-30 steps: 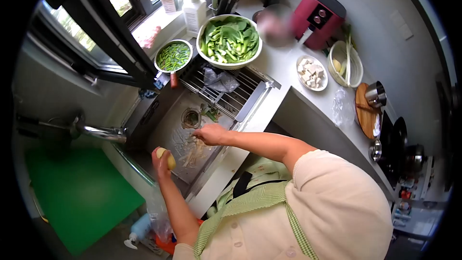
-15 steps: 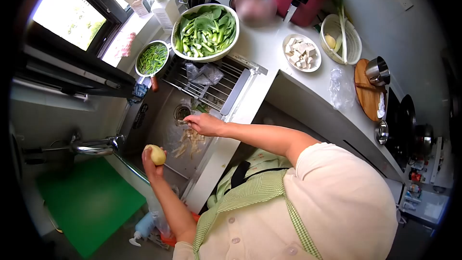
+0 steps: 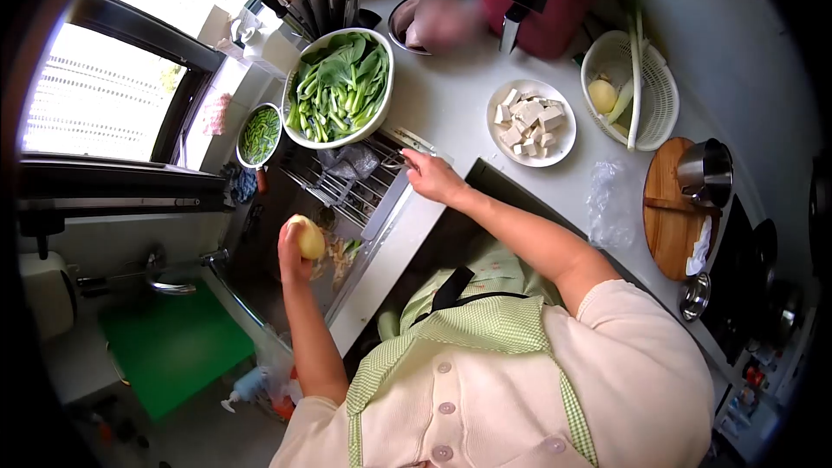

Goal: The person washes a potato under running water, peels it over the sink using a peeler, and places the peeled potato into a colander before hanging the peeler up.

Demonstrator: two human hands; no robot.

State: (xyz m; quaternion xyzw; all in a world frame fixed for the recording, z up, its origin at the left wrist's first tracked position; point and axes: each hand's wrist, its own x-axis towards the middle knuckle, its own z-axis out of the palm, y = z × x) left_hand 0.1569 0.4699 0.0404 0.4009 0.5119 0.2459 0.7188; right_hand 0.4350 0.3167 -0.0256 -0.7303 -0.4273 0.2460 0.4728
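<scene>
My left hand (image 3: 291,256) is closed round a peeled potato (image 3: 308,237), pale yellow and smooth, held above the sink. My right hand (image 3: 432,177) is over the counter edge beside the drying rack (image 3: 386,208), its fingers pinched on what looks like a peeler (image 3: 405,156). Only a small metal end of that tool shows; the rest is hidden in the fingers. Below the potato, pale peelings (image 3: 336,264) lie in the sink. A crumpled clear plastic bag (image 3: 348,161) rests on the rack.
A white basin of leafy greens (image 3: 338,91) and a pan of chopped green pieces (image 3: 260,136) stand behind the rack. Rightward are a plate of tofu cubes (image 3: 530,124), a basket (image 3: 654,91) with a potato and scallion, and a wooden lid (image 3: 669,234). A knife block (image 3: 325,9) stands behind.
My right hand has moved from inside the sink up and right to the counter edge, tool still in its fingers. My left hand has shifted right and up with the potato.
</scene>
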